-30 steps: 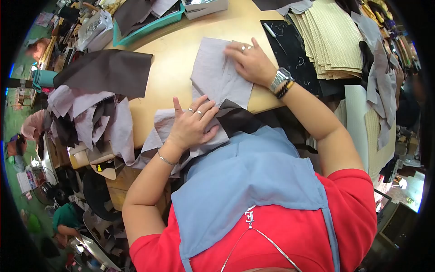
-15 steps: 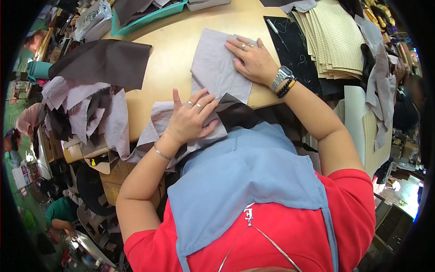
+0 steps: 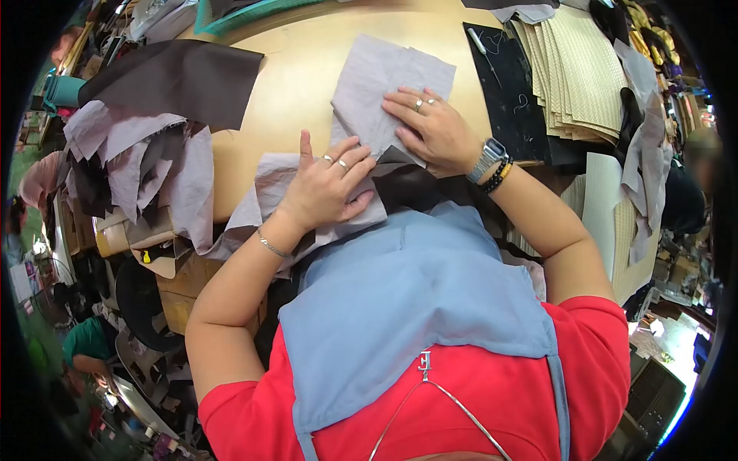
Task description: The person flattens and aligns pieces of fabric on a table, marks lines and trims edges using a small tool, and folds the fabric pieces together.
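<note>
A pale grey-lilac cloth piece (image 3: 384,69) lies on the tan tabletop (image 3: 296,77) in front of me. My right hand (image 3: 438,127) rests on its lower right part, fingers stretched out and pointing left. My left hand (image 3: 327,180) lies with fingers spread and thumb raised on more of the same cloth (image 3: 273,173), which hangs over the near table edge. The fingertips of both hands are close together but apart. Below the right hand, a dark brown piece of material (image 3: 411,188) shows at the edge, partly hidden by my blue apron (image 3: 415,269).
At left, a dark brown sheet (image 3: 181,77) lies above heaped grey scraps (image 3: 146,154). To the right, a white-handled awl (image 3: 484,50) lies on a black mat (image 3: 515,107) beside stacked cream textured sheets (image 3: 576,69). A green tray (image 3: 254,17) stands at the back.
My right hand has slid down and nearer over the cloth, toward the table's near edge. The cloth has turned slightly, its right corner now farther right. My left hand has hardly moved.
</note>
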`<state>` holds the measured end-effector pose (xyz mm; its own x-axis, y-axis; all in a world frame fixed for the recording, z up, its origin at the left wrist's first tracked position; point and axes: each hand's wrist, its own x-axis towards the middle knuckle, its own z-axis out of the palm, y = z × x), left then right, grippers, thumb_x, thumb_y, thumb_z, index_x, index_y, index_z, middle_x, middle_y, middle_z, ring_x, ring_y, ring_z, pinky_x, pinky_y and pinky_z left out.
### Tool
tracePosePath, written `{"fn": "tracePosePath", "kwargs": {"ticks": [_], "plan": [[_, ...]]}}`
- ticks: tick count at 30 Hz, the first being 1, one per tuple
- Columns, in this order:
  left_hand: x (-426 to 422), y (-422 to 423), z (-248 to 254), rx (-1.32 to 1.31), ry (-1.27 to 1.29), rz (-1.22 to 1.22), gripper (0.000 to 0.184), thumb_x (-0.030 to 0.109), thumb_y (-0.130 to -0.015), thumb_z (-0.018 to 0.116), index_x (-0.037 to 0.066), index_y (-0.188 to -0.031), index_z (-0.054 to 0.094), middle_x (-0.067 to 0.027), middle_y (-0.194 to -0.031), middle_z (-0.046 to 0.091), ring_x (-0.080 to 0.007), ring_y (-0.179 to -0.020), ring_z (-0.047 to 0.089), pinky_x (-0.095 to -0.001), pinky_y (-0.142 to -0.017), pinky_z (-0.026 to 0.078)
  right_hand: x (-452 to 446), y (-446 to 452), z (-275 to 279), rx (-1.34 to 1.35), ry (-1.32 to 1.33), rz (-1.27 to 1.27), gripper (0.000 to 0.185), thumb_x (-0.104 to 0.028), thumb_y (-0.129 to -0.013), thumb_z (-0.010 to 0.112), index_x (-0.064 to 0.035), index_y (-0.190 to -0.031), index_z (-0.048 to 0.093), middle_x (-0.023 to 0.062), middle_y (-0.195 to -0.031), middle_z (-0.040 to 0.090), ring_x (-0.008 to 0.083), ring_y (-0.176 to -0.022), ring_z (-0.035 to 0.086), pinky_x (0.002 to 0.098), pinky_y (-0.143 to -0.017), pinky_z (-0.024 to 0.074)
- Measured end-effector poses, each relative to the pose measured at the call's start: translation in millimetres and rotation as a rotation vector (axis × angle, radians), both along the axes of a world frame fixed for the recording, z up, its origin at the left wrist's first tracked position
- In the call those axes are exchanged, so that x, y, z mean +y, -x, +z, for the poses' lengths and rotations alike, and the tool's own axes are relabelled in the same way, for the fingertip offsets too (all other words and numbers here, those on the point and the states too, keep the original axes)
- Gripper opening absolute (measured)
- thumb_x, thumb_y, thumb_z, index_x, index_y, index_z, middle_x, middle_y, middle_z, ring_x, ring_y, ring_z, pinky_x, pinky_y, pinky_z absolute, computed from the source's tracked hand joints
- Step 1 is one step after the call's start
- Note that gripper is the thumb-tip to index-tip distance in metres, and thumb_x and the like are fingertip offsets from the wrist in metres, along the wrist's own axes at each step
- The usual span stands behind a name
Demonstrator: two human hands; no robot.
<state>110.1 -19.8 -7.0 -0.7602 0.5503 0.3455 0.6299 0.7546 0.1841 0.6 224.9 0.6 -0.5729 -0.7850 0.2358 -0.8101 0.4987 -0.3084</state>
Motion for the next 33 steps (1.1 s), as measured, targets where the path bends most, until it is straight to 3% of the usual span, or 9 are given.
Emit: {"fn": "tracePosePath", "kwargs": {"ticks": [6, 9, 10, 11, 13, 26, 29, 30, 33], "plan": [[-0.1, 0.3, -0.5, 0.005, -0.011, -0.002, 0.045, 0.038, -0.075, 0.07, 0.017, -0.115, 0.064, 0.0011, -0.121, 0.063, -0.0169, -0.124, 0.054, -0.0673, -0.114, -0.009, -3.3, 35.4, -6.5, 0.197, -0.061, -0.152, 0.044, -0.026, -0.094, 0.056, -0.0115, -0.135, 0.053, 0.011, -0.143, 0.051, 0.0293, -0.136, 0.044, 0.0574, -0.111, 0.0303], [-0.9, -0.6, -4.4, 0.001, -0.033, 0.005, 0.045, 0.038, -0.076, 0.071, 0.016, -0.115, 0.064, 0.001, -0.121, 0.063, -0.0168, -0.123, 0.055, -0.0665, -0.115, -0.008, 2.8, 30.5, -0.1, 0.085, 0.004, 0.011, 0.038, -0.021, -0.093, 0.058, -0.0112, -0.13, 0.056, 0.0111, -0.134, 0.056, 0.0297, -0.129, 0.05, 0.0561, -0.109, 0.0337], [0.0, -1.2, -3.8, 0.007, -0.031, 0.009, 0.045, 0.038, -0.076, 0.071, 0.016, -0.114, 0.064, 0.001, -0.121, 0.063, -0.0167, -0.123, 0.056, -0.0663, -0.115, -0.007, 1.0, 20.7, 10.8, -0.014, 0.083, 0.13, 0.031, -0.015, -0.091, 0.059, -0.009, -0.121, 0.06, 0.0111, -0.123, 0.06, 0.0306, -0.118, 0.056, 0.0543, -0.104, 0.0387], [0.2, -0.4, -1.8, 0.006, -0.027, 0.01, 0.045, 0.038, -0.076, 0.07, 0.016, -0.114, 0.064, 0.0011, -0.121, 0.063, -0.0167, -0.122, 0.056, -0.0662, -0.115, -0.007, 0.0, 4.8, 22.4, 0.097, 0.073, 0.294, 0.029, -0.014, -0.089, 0.062, -0.0058, -0.116, 0.062, 0.0116, -0.117, 0.062, 0.0312, -0.11, 0.058, 0.0496, -0.102, 0.0422], [-0.9, -1.6, -1.7, 0.003, -0.027, 0.01, 0.044, 0.038, -0.076, 0.07, 0.016, -0.114, 0.065, 0.0011, -0.121, 0.063, -0.0166, -0.122, 0.056, -0.066, -0.115, -0.007, -3.4, -10.9, 10.0, -0.079, 0.144, 0.301, 0.031, -0.015, -0.088, 0.063, -0.0039, -0.117, 0.063, 0.0121, -0.119, 0.062, 0.0316, -0.113, 0.057, 0.046, -0.102, 0.0428], [0.5, -1.6, -1.2, 0.019, -0.024, 0.016, 0.044, 0.038, -0.076, 0.072, 0.017, -0.114, 0.065, 0.0017, -0.121, 0.063, -0.0155, -0.121, 0.056, -0.0668, -0.115, -0.006, -10.9, 10.4, 8.6, 0.186, -0.06, -0.037, 0.043, -0.03, -0.094, 0.056, -0.0086, -0.131, 0.056, 0.0122, -0.136, 0.055, 0.0302, -0.128, 0.05, 0.0499, -0.107, 0.037], [-0.8, -1.2, -0.6, 0.031, -0.031, 0.016, 0.044, 0.038, -0.076, 0.072, 0.018, -0.114, 0.065, 0.0022, -0.122, 0.062, -0.0153, -0.121, 0.056, -0.0668, -0.115, -0.006, -6.4, 13.8, 15.2, 0.04, 0.0, 0.088, 0.038, -0.028, -0.094, 0.057, -0.0077, -0.126, 0.059, 0.0126, -0.13, 0.058, 0.0309, -0.121, 0.054, 0.0481, -0.104, 0.04], [-0.2, -3.0, -1.6, 0.028, -0.037, 0.023, 0.044, 0.038, -0.076, 0.072, 0.018, -0.115, 0.065, 0.0024, -0.122, 0.062, -0.0152, -0.12, 0.056, -0.0669, -0.115, -0.007, -6.6, 11.0, 15.8, 0.018, 0.072, 0.274, 0.033, -0.026, -0.093, 0.059, -0.007, -0.12, 0.062, 0.0121, -0.122, 0.06, 0.0306, -0.115, 0.057, 0.0468, -0.1, 0.0423], [-0.4, -2.4, -1.5, 0.038, -0.029, 0.021, 0.045, 0.038, -0.075, 0.073, 0.019, -0.115, 0.065, 0.0029, -0.119, 0.061, -0.015, -0.12, 0.056, -0.0668, -0.115, -0.007, -11.3, -14.1, 12.8, -0.078, 0.137, 0.333, 0.03, -0.023, -0.092, 0.062, -0.0064, -0.117, 0.064, 0.011, -0.118, 0.061, 0.0301, -0.113, 0.057, 0.0442, -0.099, 0.0441]]}}
